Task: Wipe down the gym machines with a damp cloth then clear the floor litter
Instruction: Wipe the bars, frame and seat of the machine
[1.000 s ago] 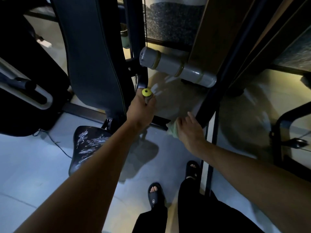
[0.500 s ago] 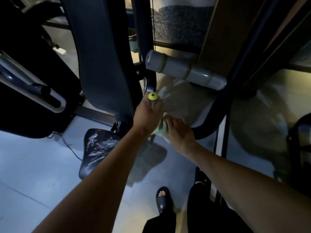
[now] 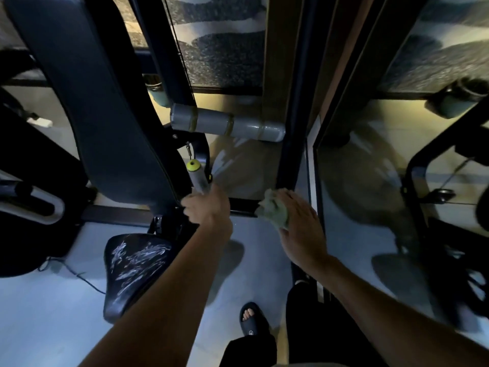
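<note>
Since half a second ago the cloth (image 3: pixel 274 211), clutched in the right hand (image 3: pixel 297 221), has been carried to three o'clock of the handle (image 3: pixel 198 178) gripped by the left hand (image 3: pixel 209 207); machine wiping is judged underway, frame next.

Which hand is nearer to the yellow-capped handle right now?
Left. The left hand is wrapped around the handle just below its yellow cap; the right hand, pressing the cloth, is off to the handle's right, not touching it.

dim, soft blur, wide-angle edge distortion
</note>
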